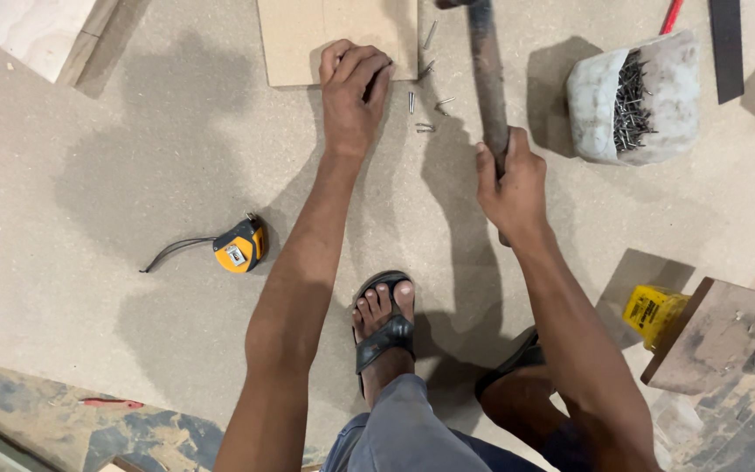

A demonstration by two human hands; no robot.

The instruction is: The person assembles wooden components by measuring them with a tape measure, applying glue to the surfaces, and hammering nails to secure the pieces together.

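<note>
My left hand (353,92) presses with curled fingers on the near edge of a small tan board (308,35) lying on the large sheet. My right hand (510,179) is shut around the dark wooden handle of a hammer (487,65), which reaches up and out of the top of the view; its head is mostly hidden. A few loose nails (424,109) lie scattered between my hands, just right of the board's corner. My sandalled foot (384,323) stands below on the sheet.
A white tub of nails (635,96) sits at the upper right. A yellow tape measure (239,246) lies to the left. A wood block (41,35) is at the top left, a yellow container (653,310) and a wooden piece (718,341) at the right.
</note>
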